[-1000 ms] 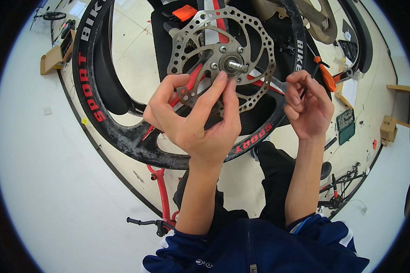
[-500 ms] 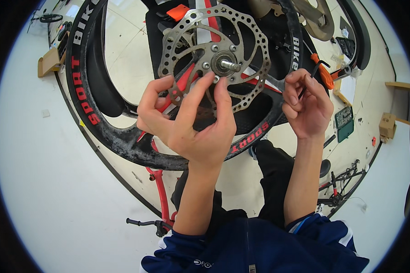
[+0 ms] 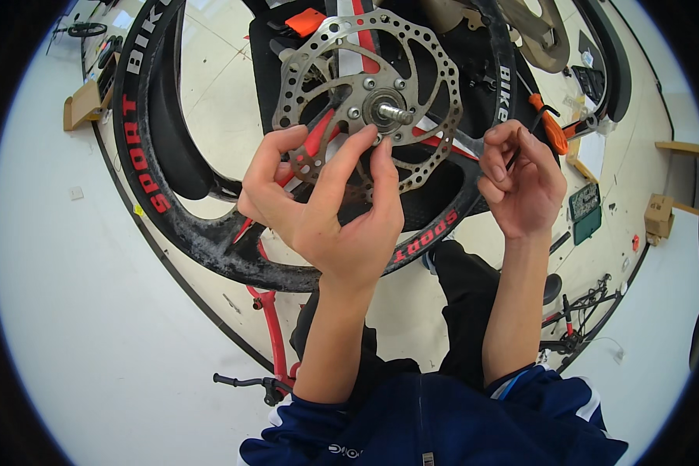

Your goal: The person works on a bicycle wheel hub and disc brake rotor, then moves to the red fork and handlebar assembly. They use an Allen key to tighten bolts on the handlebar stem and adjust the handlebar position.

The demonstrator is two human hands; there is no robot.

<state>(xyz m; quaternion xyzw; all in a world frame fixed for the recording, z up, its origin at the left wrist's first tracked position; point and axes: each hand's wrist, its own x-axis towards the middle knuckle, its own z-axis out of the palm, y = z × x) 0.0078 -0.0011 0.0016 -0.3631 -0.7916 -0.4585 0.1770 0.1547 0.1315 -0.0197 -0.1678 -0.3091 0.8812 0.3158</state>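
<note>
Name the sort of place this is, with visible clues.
Probably a bicycle workshop: a large wheel carries a perforated brake disc, an orange-handled tool shows to its right, and part of a red bicycle appears at lower left.

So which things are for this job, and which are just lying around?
Seems part of the job:
Round silver metal disc with holes, the left hand at its centre
Black spoked wheel behind it
Thin black rod, mostly hidden in the right hand's grip

Seems just lying about:
Orange-handled tool
Open brown cardboard box
Green rectangular case
Red metal bike frame
</note>
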